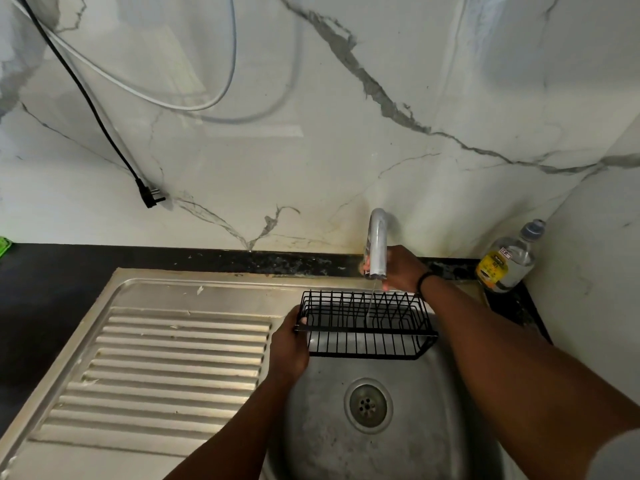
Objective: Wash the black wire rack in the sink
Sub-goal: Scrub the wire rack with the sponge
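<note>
Two hands (289,344) (401,268), one black wire rack (363,327), one tap (377,244), one bottle (509,259), two cables (86,95) (138,88), one drain (367,406)

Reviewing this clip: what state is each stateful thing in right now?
Tap: running, thin stream.
Black wire rack: held over the sink basin, under the stream.
Left hand: grips the rack's left end.
Right hand: behind the spout.
Bottle: upright, capped.
Black plug: unplugged, dangling.

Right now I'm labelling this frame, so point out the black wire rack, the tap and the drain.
black wire rack (363,336): head view, on its front rail.
tap (378,244): head view, on the curved metal spout.
drain (367,406): head view, on the strainer in the basin floor.
</note>
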